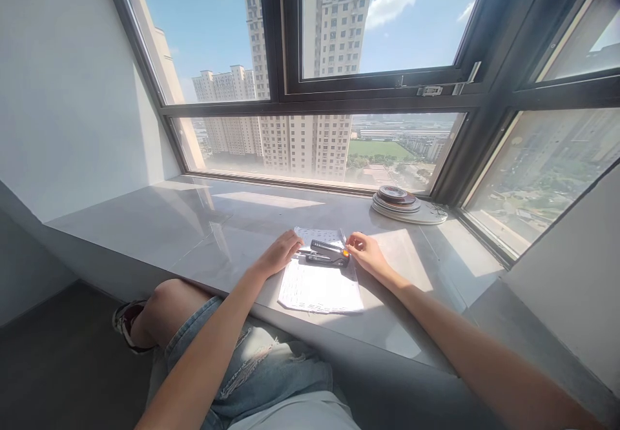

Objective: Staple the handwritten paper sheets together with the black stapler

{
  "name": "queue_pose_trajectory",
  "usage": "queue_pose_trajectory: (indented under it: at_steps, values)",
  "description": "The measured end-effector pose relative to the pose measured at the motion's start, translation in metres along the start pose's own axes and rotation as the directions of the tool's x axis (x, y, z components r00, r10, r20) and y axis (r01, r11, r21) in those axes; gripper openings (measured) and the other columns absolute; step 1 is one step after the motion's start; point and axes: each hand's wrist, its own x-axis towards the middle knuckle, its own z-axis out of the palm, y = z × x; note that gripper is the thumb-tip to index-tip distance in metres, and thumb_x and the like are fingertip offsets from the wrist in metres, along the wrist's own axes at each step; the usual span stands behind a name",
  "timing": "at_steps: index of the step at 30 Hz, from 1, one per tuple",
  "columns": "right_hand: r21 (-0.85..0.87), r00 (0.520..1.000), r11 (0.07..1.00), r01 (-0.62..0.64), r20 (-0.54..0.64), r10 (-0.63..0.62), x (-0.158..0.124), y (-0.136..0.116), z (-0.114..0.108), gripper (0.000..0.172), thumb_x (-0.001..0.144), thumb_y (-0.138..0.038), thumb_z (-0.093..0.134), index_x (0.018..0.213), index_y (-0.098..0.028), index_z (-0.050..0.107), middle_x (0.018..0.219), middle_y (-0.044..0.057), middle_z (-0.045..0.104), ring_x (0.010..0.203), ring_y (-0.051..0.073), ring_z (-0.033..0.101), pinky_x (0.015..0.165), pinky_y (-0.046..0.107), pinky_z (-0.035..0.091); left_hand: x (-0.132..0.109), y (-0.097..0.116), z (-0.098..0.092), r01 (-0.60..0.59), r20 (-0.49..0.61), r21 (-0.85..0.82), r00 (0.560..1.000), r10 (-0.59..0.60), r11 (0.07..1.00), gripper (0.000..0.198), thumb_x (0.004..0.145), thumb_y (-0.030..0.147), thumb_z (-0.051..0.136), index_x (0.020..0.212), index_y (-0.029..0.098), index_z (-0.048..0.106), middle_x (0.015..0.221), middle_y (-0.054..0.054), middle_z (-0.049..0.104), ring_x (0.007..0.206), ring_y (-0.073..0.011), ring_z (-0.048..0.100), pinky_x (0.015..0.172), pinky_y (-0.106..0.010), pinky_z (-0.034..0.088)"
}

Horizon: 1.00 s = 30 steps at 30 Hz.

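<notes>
A stack of white printed paper sheets [320,286] lies on the grey window ledge [194,230] in front of me. Across the upper part of the sheets sits a dark stapler [328,252] with an orange end. My left hand [281,254] rests with fingers stretched flat on the left edge of the paper, its fingertips touching the stapler's left end. At the stapler's right, orange end is my right hand [367,252], fingers curled in a pinch; what they hold, if anything, is too small to make out.
A stack of round flat plates or discs [405,205] sits on the ledge at the back right, near the window. Large dark-framed windows [368,94] rise behind the ledge. My bent knee [169,304] in torn denim shorts is below the ledge's front edge.
</notes>
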Motion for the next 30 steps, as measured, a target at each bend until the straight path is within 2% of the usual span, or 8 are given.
queue_pose_trajectory:
  at_steps: [7, 11, 17, 30]
  values:
    - [0.017, 1.0, 1.0, 0.009, 0.022, -0.009, -0.002, -0.003, -0.001, 0.008, 0.078, -0.027, 0.057, 0.076, -0.021, 0.063, 0.075, 0.001, 0.061, 0.071, 0.017, 0.054, 0.067, 0.029, 0.043, -0.001, -0.008, 0.005, -0.031, -0.002, -0.023, 1.0, 0.031, 0.999, 0.02, 0.105, 0.023, 0.045, 0.117, 0.022, 0.062, 0.107, -0.008, 0.064, 0.1, -0.0229, 0.057, 0.089, -0.037, 0.048]
    - [0.023, 1.0, 1.0, 0.006, 0.023, -0.007, -0.002, -0.005, -0.001, 0.008, 0.078, -0.026, 0.057, 0.075, -0.021, 0.063, 0.074, 0.001, 0.061, 0.07, 0.017, 0.054, 0.067, 0.029, 0.044, -0.002, -0.012, 0.007, 0.0, 0.001, -0.051, 1.0, 0.0, 0.999, 0.019, 0.103, 0.025, 0.049, 0.117, 0.022, 0.062, 0.106, -0.008, 0.066, 0.096, -0.0226, 0.058, 0.086, -0.037, 0.049]
    - [0.044, 1.0, 0.999, -0.002, 0.025, 0.001, -0.002, -0.008, -0.001, 0.009, 0.077, -0.027, 0.056, 0.075, -0.021, 0.064, 0.075, 0.001, 0.062, 0.071, 0.018, 0.054, 0.067, 0.03, 0.044, -0.004, -0.008, 0.004, 0.066, 0.063, -0.087, 0.996, -0.061, 0.994, 0.015, 0.103, 0.028, 0.049, 0.111, 0.023, 0.061, 0.107, -0.007, 0.066, 0.098, -0.0227, 0.058, 0.084, -0.036, 0.05]
    - [0.053, 0.998, 0.998, -0.025, 0.057, 0.022, -0.001, -0.007, -0.001, 0.011, 0.078, -0.029, 0.056, 0.075, -0.021, 0.062, 0.073, 0.001, 0.063, 0.07, 0.017, 0.056, 0.068, 0.029, 0.045, -0.003, -0.005, 0.004, 0.053, 0.071, -0.075, 0.996, -0.048, 0.996, 0.012, 0.102, 0.026, 0.051, 0.109, 0.023, 0.061, 0.106, -0.006, 0.066, 0.1, -0.0222, 0.059, 0.088, -0.037, 0.049]
